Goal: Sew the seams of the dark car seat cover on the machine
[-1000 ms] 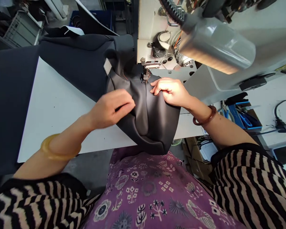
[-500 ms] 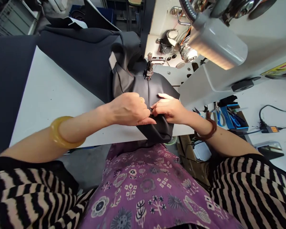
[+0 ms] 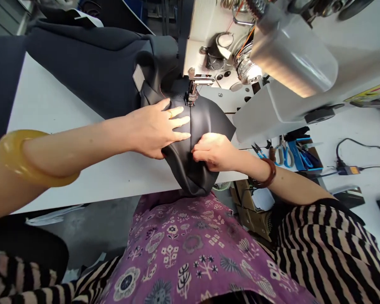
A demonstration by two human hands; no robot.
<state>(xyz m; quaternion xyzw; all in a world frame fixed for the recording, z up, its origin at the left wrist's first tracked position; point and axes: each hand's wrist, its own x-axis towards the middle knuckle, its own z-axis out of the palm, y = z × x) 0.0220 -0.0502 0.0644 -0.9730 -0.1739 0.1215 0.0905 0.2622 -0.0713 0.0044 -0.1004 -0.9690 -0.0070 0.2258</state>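
A dark, smooth leather-like piece [image 3: 205, 116] lies under the presser foot [image 3: 191, 98] of a sewing machine [image 3: 198, 25], a straight seam running down from the foot. Left of that seam, my left hand [image 3: 155, 128] rests flat on the piece with its fingers spread. My right hand [image 3: 213, 151] is closed, pinching the piece at the seam nearer to my body. Below my right hand the material folds and hangs over the table's front edge. A small pale tag [image 3: 138, 77] shows on its bunched left part.
A large dark sheet of material [image 3: 85, 63] spreads across the white table [image 3: 66, 169] at the left. The machine's lamp [image 3: 294, 55] overhangs the right side. Thread snips [image 3: 259, 150], blue-handled scissors [image 3: 284, 155] and a blue box [image 3: 304, 155] lie to the right.
My left hand has gone from a closed fist by the right hand to lying spread on the material, farther left and up. My right hand has closed at the seam. The view has shifted slightly.
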